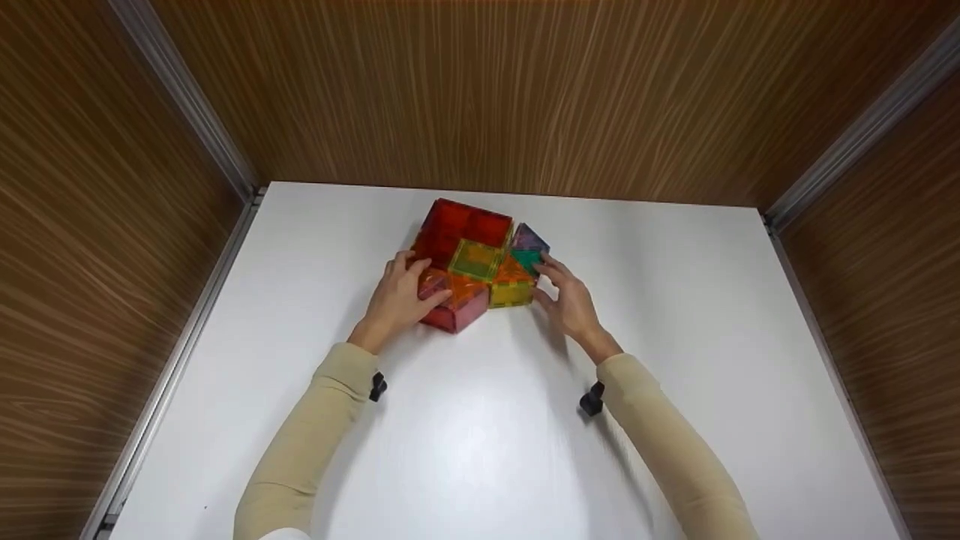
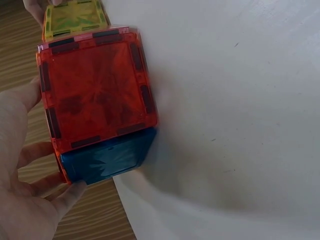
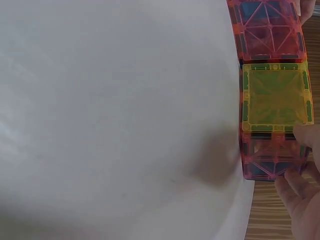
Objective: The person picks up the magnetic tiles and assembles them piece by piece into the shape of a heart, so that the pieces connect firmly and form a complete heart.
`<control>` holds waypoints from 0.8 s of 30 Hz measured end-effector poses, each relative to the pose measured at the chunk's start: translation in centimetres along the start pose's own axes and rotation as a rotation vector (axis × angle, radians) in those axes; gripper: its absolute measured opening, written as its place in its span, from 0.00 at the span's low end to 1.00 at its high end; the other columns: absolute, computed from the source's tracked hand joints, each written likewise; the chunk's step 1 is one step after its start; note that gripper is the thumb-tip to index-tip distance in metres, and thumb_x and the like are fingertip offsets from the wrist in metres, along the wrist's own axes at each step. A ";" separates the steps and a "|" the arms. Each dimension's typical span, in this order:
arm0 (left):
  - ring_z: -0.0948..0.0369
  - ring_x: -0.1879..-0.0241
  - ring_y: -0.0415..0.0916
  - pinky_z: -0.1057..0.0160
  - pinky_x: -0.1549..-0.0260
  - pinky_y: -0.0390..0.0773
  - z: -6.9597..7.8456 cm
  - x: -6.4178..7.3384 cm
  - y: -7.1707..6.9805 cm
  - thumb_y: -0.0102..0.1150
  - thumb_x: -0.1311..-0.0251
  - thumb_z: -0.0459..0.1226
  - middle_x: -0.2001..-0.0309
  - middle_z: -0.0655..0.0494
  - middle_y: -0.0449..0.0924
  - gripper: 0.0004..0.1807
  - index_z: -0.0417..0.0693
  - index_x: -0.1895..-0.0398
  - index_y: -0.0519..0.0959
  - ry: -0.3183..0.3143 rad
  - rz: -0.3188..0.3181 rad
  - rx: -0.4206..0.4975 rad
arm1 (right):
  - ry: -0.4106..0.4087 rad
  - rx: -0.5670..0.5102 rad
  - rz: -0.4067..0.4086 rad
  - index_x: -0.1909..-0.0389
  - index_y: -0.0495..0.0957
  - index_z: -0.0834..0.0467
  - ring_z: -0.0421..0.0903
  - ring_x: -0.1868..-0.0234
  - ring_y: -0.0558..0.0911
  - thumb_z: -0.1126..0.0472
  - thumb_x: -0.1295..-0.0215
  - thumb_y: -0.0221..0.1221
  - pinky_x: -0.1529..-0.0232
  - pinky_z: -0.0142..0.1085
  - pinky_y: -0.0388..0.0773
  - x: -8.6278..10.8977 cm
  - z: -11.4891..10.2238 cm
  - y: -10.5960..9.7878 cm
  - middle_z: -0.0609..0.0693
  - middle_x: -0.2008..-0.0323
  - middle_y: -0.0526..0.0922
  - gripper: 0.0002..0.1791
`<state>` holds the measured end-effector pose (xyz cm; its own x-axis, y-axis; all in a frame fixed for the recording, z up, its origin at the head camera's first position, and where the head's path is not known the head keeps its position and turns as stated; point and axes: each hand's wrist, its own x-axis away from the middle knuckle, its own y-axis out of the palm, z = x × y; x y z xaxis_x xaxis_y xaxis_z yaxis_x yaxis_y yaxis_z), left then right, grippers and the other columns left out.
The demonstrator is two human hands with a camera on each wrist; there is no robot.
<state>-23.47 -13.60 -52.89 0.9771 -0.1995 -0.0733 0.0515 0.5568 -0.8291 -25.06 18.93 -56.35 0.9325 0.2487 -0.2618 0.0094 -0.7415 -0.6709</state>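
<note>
A structure of translucent magnetic tiles lies on the white table, with a large red square tile (image 1: 442, 232) at its back left. Near its centre is a yellow-green square tile (image 1: 476, 259); purple (image 1: 529, 238) and teal (image 1: 527, 259) triangle tiles form the right side. My left hand (image 1: 394, 300) grips the left end, thumb over the front triangles. From the left wrist, a red wall tile (image 2: 95, 95) and a blue tile (image 2: 110, 157) show beside its fingers. My right hand (image 1: 574, 304) holds the right end, its thumb at the edge of a yellow wall tile (image 3: 277, 97).
The white table (image 1: 480, 420) extends in front of the structure and to both sides. A wood-grain panel (image 1: 480, 97) stands behind it, with more panels at left and right along metal rails (image 1: 187, 105). Small black devices (image 1: 592, 400) sit at both wrists.
</note>
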 end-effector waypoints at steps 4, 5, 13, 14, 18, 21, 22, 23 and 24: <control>0.43 0.25 0.63 0.44 0.25 0.71 0.1 0.0 -0.1 0.66 0.33 0.58 0.22 0.39 0.59 0.43 0.42 0.23 0.69 -0.016 -0.017 0.004 | 0.006 -0.009 -0.019 0.32 0.77 0.65 0.61 0.26 0.76 0.64 0.27 0.65 0.35 0.55 0.81 -0.2 0.0 0.1 0.61 0.22 0.69 0.25; 0.43 0.25 0.63 0.44 0.25 0.71 0.1 0.0 -0.1 0.67 0.33 0.58 0.22 0.39 0.59 0.43 0.42 0.24 0.69 -0.016 -0.019 0.005 | 0.008 -0.012 -0.020 0.32 0.77 0.65 0.61 0.26 0.76 0.64 0.27 0.65 0.35 0.54 0.81 -0.2 -0.1 0.1 0.60 0.22 0.69 0.25; 0.44 0.28 0.65 0.44 0.26 0.72 -0.5 -0.8 -0.4 0.67 0.34 0.57 0.25 0.39 0.62 0.41 0.42 0.26 0.72 0.001 -0.013 0.022 | 0.007 0.041 0.059 0.38 0.83 0.62 0.61 0.29 0.79 0.64 0.27 0.65 0.32 0.56 0.78 0.4 -1.6 0.7 0.60 0.28 0.77 0.19; 0.44 0.28 0.64 0.44 0.26 0.72 -0.7 -1.0 -0.4 0.67 0.33 0.57 0.25 0.39 0.62 0.40 0.42 0.26 0.72 -0.002 -0.012 0.030 | -0.006 0.070 0.074 0.39 0.84 0.62 0.61 0.30 0.80 0.64 0.28 0.65 0.31 0.56 0.78 0.6 -1.9 0.8 0.59 0.29 0.79 0.18; 0.44 0.27 0.65 0.44 0.23 0.69 -1.4 -1.5 -0.5 0.67 0.33 0.56 0.25 0.39 0.63 0.40 0.42 0.25 0.71 -0.028 -0.017 0.090 | -0.100 0.234 0.117 0.46 0.88 0.59 0.60 0.35 0.83 0.62 0.30 0.68 0.35 0.55 0.81 1.5 -3.3 1.7 0.58 0.34 0.83 0.15; 0.44 0.27 0.66 0.44 0.22 0.67 -1.8 -1.5 -0.4 0.67 0.32 0.55 0.27 0.39 0.64 0.40 0.42 0.25 0.71 -0.043 -0.015 0.131 | -0.140 0.318 0.118 0.48 0.89 0.59 0.59 0.35 0.83 0.58 0.31 0.69 0.38 0.55 0.83 2.0 -4.2 2.3 0.57 0.35 0.84 0.14; 0.44 0.27 0.67 0.44 0.22 0.68 -1.8 -1.4 -0.3 0.67 0.32 0.55 0.27 0.39 0.65 0.40 0.41 0.25 0.71 -0.043 -0.010 0.133 | -0.136 0.331 0.112 0.47 0.89 0.58 0.59 0.35 0.83 0.57 0.31 0.69 0.38 0.55 0.83 2.1 -4.4 2.5 0.56 0.35 0.84 0.15; 0.44 0.28 0.67 0.45 0.22 0.68 -1.8 -1.3 -0.2 0.67 0.32 0.55 0.28 0.39 0.65 0.40 0.41 0.25 0.71 -0.039 0.000 0.135 | -0.129 0.340 0.110 0.47 0.89 0.58 0.58 0.34 0.82 0.55 0.31 0.70 0.39 0.55 0.84 2.2 -4.5 2.6 0.56 0.35 0.84 0.16; 0.44 0.28 0.68 0.45 0.23 0.68 -1.8 -1.2 -0.1 0.67 0.32 0.55 0.28 0.39 0.66 0.40 0.40 0.26 0.71 -0.035 0.008 0.136 | -0.124 0.346 0.110 0.47 0.88 0.58 0.58 0.34 0.82 0.54 0.31 0.70 0.39 0.55 0.84 2.2 -4.6 2.6 0.55 0.35 0.84 0.17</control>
<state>-25.05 -14.83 -53.70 0.9842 -0.1674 -0.0584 0.0684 0.6627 -0.7457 -21.32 14.70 -55.52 0.8700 0.2685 -0.4135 -0.2307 -0.5195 -0.8227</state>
